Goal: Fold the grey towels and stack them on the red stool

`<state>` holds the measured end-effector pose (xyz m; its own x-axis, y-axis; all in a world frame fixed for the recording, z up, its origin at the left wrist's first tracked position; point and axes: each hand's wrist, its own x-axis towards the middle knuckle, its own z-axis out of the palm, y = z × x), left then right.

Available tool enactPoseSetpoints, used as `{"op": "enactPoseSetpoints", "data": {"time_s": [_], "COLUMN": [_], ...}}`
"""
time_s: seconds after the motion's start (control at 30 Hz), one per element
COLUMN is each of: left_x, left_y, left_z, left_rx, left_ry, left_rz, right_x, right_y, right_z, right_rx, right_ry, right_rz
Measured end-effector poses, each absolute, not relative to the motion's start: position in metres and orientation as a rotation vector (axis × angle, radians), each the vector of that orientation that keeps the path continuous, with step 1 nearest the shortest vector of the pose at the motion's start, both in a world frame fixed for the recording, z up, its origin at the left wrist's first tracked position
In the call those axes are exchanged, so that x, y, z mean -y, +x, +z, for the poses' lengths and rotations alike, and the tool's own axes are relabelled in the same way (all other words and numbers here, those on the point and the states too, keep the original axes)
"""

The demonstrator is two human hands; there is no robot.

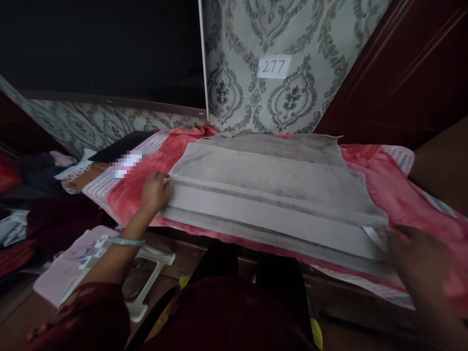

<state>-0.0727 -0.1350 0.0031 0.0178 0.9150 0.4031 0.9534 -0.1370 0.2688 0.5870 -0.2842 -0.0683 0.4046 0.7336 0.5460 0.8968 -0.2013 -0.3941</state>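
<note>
A grey towel [270, 178] lies lengthwise over a red blanket [135, 190], with a paler band along its near part and folded layers showing. My left hand [155, 192] is closed on the towel's left edge, thumb and fingers pinched together. At the far right end, my right hand [420, 258] grips the towel's right edge; it is dark and blurred, and its fingertips are partly hidden. Close to those fingers a white label [375, 237] sticks out on the towel. The towel's back layer [270, 146] reaches toward the wall.
Behind the towel stands a patterned wall with a paper marked 277 [274, 66]. A large dark screen [102, 48] hangs at left, and a dark red wooden panel [398, 73] rises at right. At lower left are a pink board [62, 273], a white plastic frame [149, 282] and piled clothes [62, 214].
</note>
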Motion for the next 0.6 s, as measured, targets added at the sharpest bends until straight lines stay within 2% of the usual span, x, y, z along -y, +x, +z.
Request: {"op": "enactPoseSetpoints", "data": {"time_s": [0.07, 0.13, 0.3, 0.4, 0.6], "left_x": [0.126, 0.121, 0.126, 0.130, 0.115], "left_y": [-0.041, -0.002, 0.071, 0.079, 0.048], "left_z": [-0.003, -0.009, -0.026, -0.038, -0.042], "left_rx": [1.891, 1.691, 1.405, 1.423, 1.482], "left_ry": [-2.372, -2.634, -2.918, -2.942, -2.914], "left_rz": [-0.748, -0.670, -0.283, -0.151, -0.163], "right_x": [0.263, 0.236, 0.195, 0.192, 0.182], "right_y": [0.529, 0.467, 0.371, 0.372, 0.449], "right_z": [-0.053, -0.046, -0.062, -0.079, -0.104], "right_rx": [1.539, 1.730, 2.243, 2.397, 2.398], "right_ry": [-1.887, -1.706, -1.567, -1.634, -1.760], "right_rz": [-0.369, -0.269, -0.118, -0.071, -0.146]}}
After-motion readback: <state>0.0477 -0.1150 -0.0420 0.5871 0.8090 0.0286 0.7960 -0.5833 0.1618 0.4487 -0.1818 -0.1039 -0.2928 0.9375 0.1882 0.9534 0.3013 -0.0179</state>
